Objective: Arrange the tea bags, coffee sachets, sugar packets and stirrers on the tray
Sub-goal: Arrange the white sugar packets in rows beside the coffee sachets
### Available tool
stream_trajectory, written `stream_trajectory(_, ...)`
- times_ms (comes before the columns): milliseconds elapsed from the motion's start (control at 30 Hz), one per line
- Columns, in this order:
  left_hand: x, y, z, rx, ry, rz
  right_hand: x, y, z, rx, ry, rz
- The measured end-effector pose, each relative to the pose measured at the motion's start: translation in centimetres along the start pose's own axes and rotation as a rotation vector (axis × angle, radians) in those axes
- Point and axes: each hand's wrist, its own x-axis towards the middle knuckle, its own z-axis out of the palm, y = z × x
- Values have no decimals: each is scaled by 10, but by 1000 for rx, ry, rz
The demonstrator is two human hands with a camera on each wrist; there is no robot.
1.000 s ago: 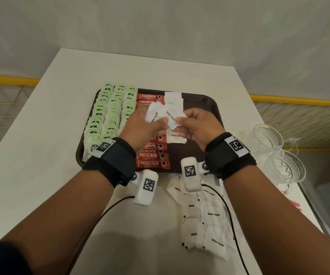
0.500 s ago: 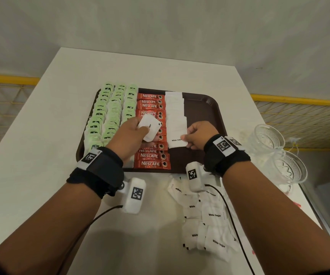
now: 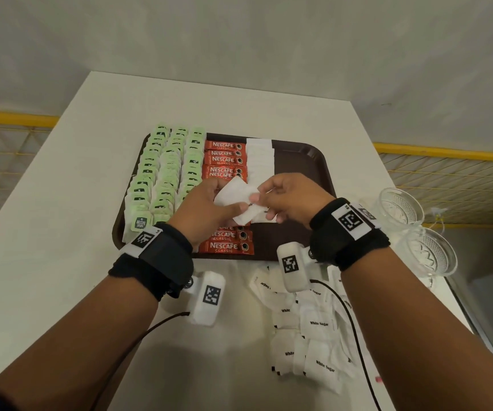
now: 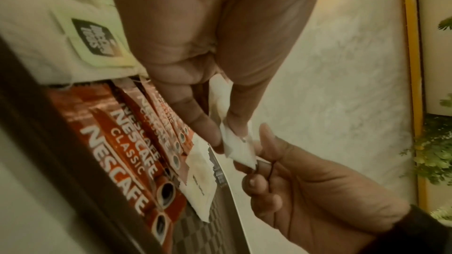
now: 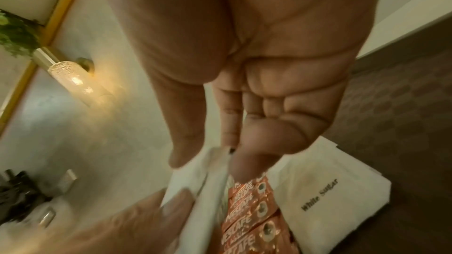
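A brown tray (image 3: 301, 161) holds three columns of green tea bags (image 3: 165, 179), a column of red Nescafe sachets (image 3: 224, 158) and a column of white sugar packets (image 3: 258, 155). Above the tray's middle my left hand (image 3: 239, 207) pinches a small stack of white sugar packets (image 3: 233, 194). My right hand (image 3: 258, 198) pinches the stack's right edge. In the left wrist view my left hand (image 4: 229, 134) grips the packets (image 4: 238, 148) over the sachets (image 4: 127, 152). In the right wrist view my right hand (image 5: 208, 157) pinches a white packet (image 5: 190, 177).
Loose white sugar packets (image 3: 307, 327) lie in a heap on the white table (image 3: 46, 262) in front of the tray, under my right forearm. Two clear glass cups (image 3: 401, 206) stand at the table's right edge. The right half of the tray is bare.
Half a second ago my right hand laid a packet at the near end of the sugar column. It has since come back to the stack in my left hand and pinches it.
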Motion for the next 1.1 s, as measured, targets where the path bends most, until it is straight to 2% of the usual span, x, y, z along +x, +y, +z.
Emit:
stream_trajectory(167, 0, 4, 11, -150, -4, -44, -5, 7, 1, 207, 55, 7)
stream_trajectory(333, 2, 2, 7, -165, 31, -85, -3, 22, 0, 340, 98, 153)
stream_trajectory(567, 0, -5, 0, -104, 106, -141, 1, 38, 13, 219, 178, 300)
stream_trajectory(767, -6, -11, -7, 26, 128, -144, 8, 39, 17, -222, 220, 251)
stream_trajectory(900, -8, -9, -9, 27, 78, -141, 6, 38, 16, -230, 226, 240)
stream_trajectory(1033, -12, -6, -7, -12, -19, -89, -6, 28, 12, -157, 316, 118)
stream_trajectory(1100, -14, -5, -3, -48, -40, -78, -14, 19, 13, -19, 236, 66)
